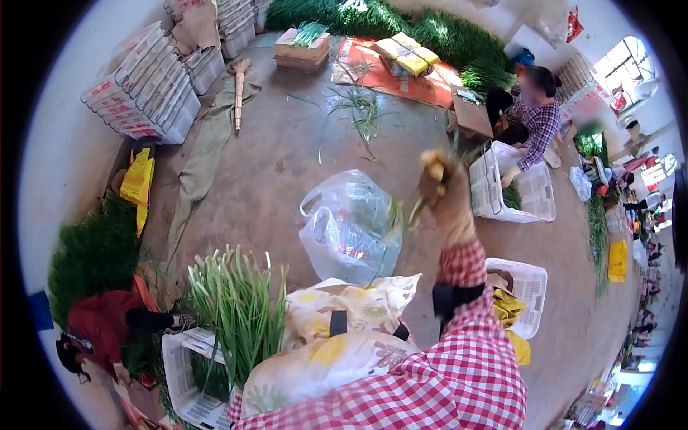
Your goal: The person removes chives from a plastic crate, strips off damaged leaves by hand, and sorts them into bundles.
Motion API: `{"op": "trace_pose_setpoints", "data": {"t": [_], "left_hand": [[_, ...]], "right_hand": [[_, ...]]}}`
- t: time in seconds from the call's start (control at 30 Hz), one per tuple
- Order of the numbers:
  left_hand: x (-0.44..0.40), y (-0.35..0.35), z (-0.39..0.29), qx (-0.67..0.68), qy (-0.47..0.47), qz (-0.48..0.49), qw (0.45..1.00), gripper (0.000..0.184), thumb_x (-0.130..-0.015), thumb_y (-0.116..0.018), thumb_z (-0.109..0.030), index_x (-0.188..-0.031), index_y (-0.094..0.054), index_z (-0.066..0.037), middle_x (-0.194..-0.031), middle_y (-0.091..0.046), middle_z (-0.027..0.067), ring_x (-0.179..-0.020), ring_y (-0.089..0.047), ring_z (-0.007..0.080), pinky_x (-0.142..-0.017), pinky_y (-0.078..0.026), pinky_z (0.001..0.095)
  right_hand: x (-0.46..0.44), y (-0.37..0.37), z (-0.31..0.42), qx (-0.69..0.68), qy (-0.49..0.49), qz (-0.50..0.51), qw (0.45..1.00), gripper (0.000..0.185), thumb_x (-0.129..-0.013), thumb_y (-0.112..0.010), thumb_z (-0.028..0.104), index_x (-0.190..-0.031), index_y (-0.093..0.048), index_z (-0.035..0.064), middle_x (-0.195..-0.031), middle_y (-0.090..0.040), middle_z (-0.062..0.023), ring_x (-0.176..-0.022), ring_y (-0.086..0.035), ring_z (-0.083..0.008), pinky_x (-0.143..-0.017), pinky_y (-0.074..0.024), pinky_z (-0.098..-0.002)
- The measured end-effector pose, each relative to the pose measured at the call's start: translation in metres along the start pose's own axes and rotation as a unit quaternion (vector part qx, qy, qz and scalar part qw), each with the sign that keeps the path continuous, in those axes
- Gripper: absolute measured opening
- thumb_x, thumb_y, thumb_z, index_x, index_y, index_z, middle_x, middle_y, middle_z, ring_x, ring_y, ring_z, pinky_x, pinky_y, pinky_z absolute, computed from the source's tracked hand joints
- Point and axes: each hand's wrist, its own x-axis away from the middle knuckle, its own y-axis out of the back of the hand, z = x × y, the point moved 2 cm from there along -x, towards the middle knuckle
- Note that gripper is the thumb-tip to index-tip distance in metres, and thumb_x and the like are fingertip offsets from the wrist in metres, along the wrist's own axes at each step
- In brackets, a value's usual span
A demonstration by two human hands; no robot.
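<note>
My right hand [441, 183] is raised in front of me, smeared by motion, fingers curled with yellowish tips. A green-yellow leaf strand [416, 212] sticks out from its left side. Below and left of it, a clear plastic bag [351, 233] stands on the floor, with a blurred green leaf scrap [394, 218] at its right side. A thick upright bundle of long green stalks [244, 315] rises beside my lap at the left. My left sleeve reaches toward its base; the left hand itself is hidden. A patterned apron [322, 358] covers my lap.
White crates stand at left [172, 358] and right [534, 297]. A co-worker [541, 125] at upper right reaches into another crate [487, 190]. Another person [107, 326] bends at lower left near piled greens [97, 247]. Stacked crates [154, 86] and a broom [239, 97] lie beyond.
</note>
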Motion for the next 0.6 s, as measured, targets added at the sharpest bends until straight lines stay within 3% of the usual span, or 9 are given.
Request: {"op": "trace_pose_setpoints", "data": {"t": [0.07, 0.13, 0.2, 0.27, 0.33, 0.4, 0.43, 0.47, 0.6], "left_hand": [[-0.019, 0.008, -0.025, 0.009, 0.005, 0.016, 1.0, 0.025, -0.084, -0.061, -0.032, -0.092, -0.057, -0.009, -0.09, -0.061, 0.0014, -0.083, -0.06, 0.0149, -0.076, -0.05, 0.0311], [-0.033, 0.016, -0.049, 0.029, 0.014, 0.019, 0.999, 0.025, -0.084, -0.061, -0.032, -0.092, -0.057, -0.009, -0.089, -0.061, 0.0013, -0.083, -0.06, 0.0147, -0.076, -0.05, 0.0312], [-0.047, 0.023, -0.071, 0.047, 0.021, 0.025, 0.998, 0.025, -0.084, -0.061, -0.033, -0.092, -0.057, -0.009, -0.089, -0.061, 0.0012, -0.083, -0.06, 0.0145, -0.076, -0.05, 0.0312], [-0.057, 0.028, -0.089, 0.059, 0.025, 0.035, 0.997, 0.025, -0.084, -0.061, -0.033, -0.091, -0.057, -0.009, -0.088, -0.061, 0.0012, -0.082, -0.06, 0.0144, -0.076, -0.051, 0.0312], [-0.063, 0.036, -0.104, 0.073, 0.028, 0.045, 0.996, 0.025, -0.084, -0.061, -0.033, -0.091, -0.056, -0.009, -0.088, -0.061, 0.0011, -0.082, -0.06, 0.0142, -0.075, -0.051, 0.0312], [-0.07, 0.044, -0.119, 0.093, 0.033, 0.063, 0.993, 0.025, -0.084, -0.061, -0.034, -0.09, -0.056, -0.009, -0.088, -0.061, 0.001, -0.082, -0.06, 0.014, -0.075, -0.051, 0.0312], [-0.072, 0.049, -0.129, 0.1, 0.033, 0.073, 0.992, 0.025, -0.084, -0.061, -0.034, -0.09, -0.056, -0.009, -0.087, -0.061, 0.001, -0.082, -0.06, 0.014, -0.075, -0.051, 0.0313], [-0.073, 0.054, -0.135, 0.108, 0.031, 0.085, 0.99, 0.025, -0.084, -0.061, -0.034, -0.09, -0.056, -0.009, -0.087, -0.061, 0.0009, -0.082, -0.06, 0.0139, -0.075, -0.051, 0.0313], [-0.078, 0.053, -0.151, 0.142, 0.028, 0.137, 0.98, 0.025, -0.084, -0.06, -0.034, -0.089, -0.056, -0.01, -0.086, -0.061, 0.0008, -0.081, -0.06, 0.0135, -0.075, -0.051, 0.0313]], "right_hand": [[-0.048, -0.043, 0.03, 0.019, 0.106, -0.053, 0.993, 0.029, -0.09, -0.046, 0.028, -0.081, -0.06, 0.0049, -0.052, -0.04, 0.0053, -0.035, -0.027, -0.0045, -0.033, -0.0221, -0.0184], [-0.121, -0.07, 0.076, 0.096, 0.213, -0.013, 0.972, 0.025, -0.091, -0.048, 0.026, -0.076, -0.056, 0.0082, -0.058, -0.046, 0.0044, -0.04, -0.037, -0.0073, -0.036, -0.0286, -0.02], [-0.218, -0.083, 0.11, 0.107, 0.307, -0.111, 0.939, 0.031, -0.09, -0.052, 0.035, -0.084, -0.061, 0.0057, -0.073, -0.058, -0.0017, -0.046, -0.047, -0.0146, -0.04, -0.0352, -0.0212], [-0.266, -0.066, 0.12, 0.227, 0.139, -0.25, 0.931, 0.031, -0.087, -0.054, 0.028, -0.094, -0.063, -0.0003, -0.082, -0.064, -0.0102, -0.069, -0.061, -0.0162, -0.055, -0.048, -0.0291], [-0.271, -0.05, 0.103, 0.527, 0.145, -0.26, 0.796, 0.034, -0.083, -0.058, 0.03, -0.093, -0.064, -0.0014, -0.084, -0.065, -0.0106, -0.072, -0.062, -0.0185, -0.06, -0.0481, -0.0289], [-0.273, -0.031, 0.066, 0.757, 0.093, -0.287, 0.579, 0.035, -0.079, -0.06, 0.033, -0.088, -0.067, -0.0008, -0.081, -0.066, -0.0108, -0.072, -0.063, -0.0205, -0.063, -0.0475, -0.0288], [-0.267, -0.01, 0.017, 0.708, 0.109, -0.199, 0.669, 0.038, -0.084, -0.055, 0.039, -0.072, -0.067, 0.0043, -0.062, -0.063, -0.0086, -0.053, -0.059, -0.0162, -0.048, -0.045, -0.027], [-0.253, 0.011, -0.038, 0.648, 0.029, -0.111, 0.753, 0.033, -0.085, -0.053, 0.032, -0.07, -0.065, 0.0047, -0.059, -0.061, -0.0066, -0.05, -0.058, -0.0143, -0.046, -0.0455, -0.0276], [-0.127, -0.094, -0.222, 0.302, -0.281, 0.035, 0.91, 0.044, -0.086, -0.057, 0.042, -0.104, -0.06, 0.0016, -0.095, -0.064, -0.0083, -0.079, -0.063, -0.0153, -0.069, -0.0495, -0.0276]]}}
